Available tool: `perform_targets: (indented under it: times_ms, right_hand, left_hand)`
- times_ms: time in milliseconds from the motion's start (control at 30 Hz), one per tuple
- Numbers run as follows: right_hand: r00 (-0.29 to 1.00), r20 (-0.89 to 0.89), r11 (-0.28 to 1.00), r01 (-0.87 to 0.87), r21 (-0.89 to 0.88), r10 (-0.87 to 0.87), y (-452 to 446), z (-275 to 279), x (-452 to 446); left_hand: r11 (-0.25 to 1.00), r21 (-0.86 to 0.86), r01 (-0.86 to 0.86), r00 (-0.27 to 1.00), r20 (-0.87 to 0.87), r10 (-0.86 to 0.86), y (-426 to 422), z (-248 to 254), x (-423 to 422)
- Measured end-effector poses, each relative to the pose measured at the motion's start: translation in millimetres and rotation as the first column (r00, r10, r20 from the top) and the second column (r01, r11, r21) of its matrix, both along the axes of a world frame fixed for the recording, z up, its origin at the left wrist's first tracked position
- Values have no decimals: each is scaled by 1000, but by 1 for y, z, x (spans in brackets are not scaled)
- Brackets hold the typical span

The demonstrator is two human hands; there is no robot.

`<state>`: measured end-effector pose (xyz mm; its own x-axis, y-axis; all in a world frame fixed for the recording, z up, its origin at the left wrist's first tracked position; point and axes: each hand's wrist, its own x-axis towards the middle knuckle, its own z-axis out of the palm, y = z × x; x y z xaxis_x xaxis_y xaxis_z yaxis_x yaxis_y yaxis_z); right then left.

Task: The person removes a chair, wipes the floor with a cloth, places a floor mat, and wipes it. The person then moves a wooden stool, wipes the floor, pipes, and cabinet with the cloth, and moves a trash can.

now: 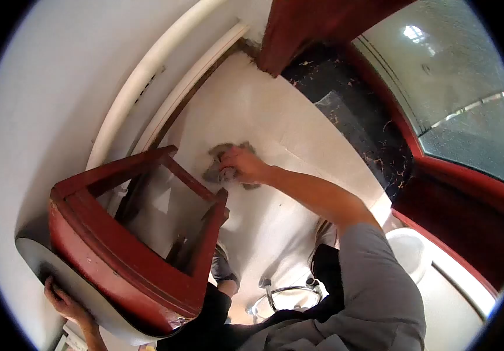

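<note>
My right hand [241,165] is closed on a crumpled grey cloth [210,173] and presses it against the pale floor [275,123]. At the lower left, a red wooden chair [111,251] is tipped over, its open frame turned towards me. A smooth grey curved panel [82,281] runs along the chair's outer side. My left hand [65,302] grips the edge of this panel, fingers bent onto its surface; the thumb is hard to make out.
White pipes [135,88] run along the wall on the left. A dark red cabinet with a glass door [468,128] stands at the right above a black marbled base [357,105]. A white bucket [407,251] and a chrome stool base [284,295] are close to my legs.
</note>
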<state>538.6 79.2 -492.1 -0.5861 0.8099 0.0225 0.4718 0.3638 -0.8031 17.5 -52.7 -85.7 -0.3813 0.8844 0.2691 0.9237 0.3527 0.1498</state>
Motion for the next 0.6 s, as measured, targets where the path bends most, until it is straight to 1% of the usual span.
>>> perform_targets:
  times_ms: [33,100,133,167,233,267,300,333,367,400,433,467,500,533,567,600]
  right_hand:
    - [984,-164,987,51,-149,-75,-3,-1,5]
    - [888,-264,920,325,-220,-377,34,33,36]
    - [832,-189,835,453,-311,-522,56,42,55]
    - [843,-122,844,495,-205,-524,79,51,79]
    - [812,148,815,577,-51,-565,113,45,120]
    - [744,186,759,580,296,-642,115,17,132]
    - [741,190,758,584,290,-644,96,9,122]
    - [696,268,741,577,344,-666,77,3,105]
    - [642,340,723,563,399,-687,57,-2,85]
    - [743,312,795,478,372,-592,24,-20,65]
    - [833,304,878,384,285,-463,-16,-10,41]
    - [873,298,921,342,187,-385,-52,-11,17]
    - [953,241,980,196,-22,-186,-81,5,9]
    - [980,77,966,193,-173,-182,-103,10,7]
    - [976,-94,934,156,-322,-196,-115,9,8]
    - [977,-92,935,156,-318,-194,-107,27,19]
  left_hand:
    - [1000,3,9,1000,7,-9,1,0,-2]
    - [1000,7,29,1000,12,-29,-2,2,-7]
    - [1000,-1,29,1000,10,-29,-4,3,-8]
    - [1000,3,26,1000,-10,-26,-3,3,-8]
    - [1000,-5,27,999,-32,-27,-3,2,-8]
    - [1000,3,23,1000,-7,-23,-4,2,-7]
    - [1000,13,19,1000,21,-20,-3,2,-2]
    - [1000,15,22,1000,22,-23,-1,1,5]
    - [999,37,-28,997,67,26,4,1,20]
    - [995,50,-85,990,114,79,2,2,29]
    - [996,41,-85,989,122,80,-4,1,20]
    - [1000,28,-6,998,68,4,-6,-1,1]
    - [997,20,70,997,14,-70,-8,-3,-14]
    - [996,36,76,997,22,-77,-9,-5,-25]
    - [993,38,109,994,1,-109,-10,-6,-34]
    - [990,31,135,991,-22,-135,-12,-6,-35]
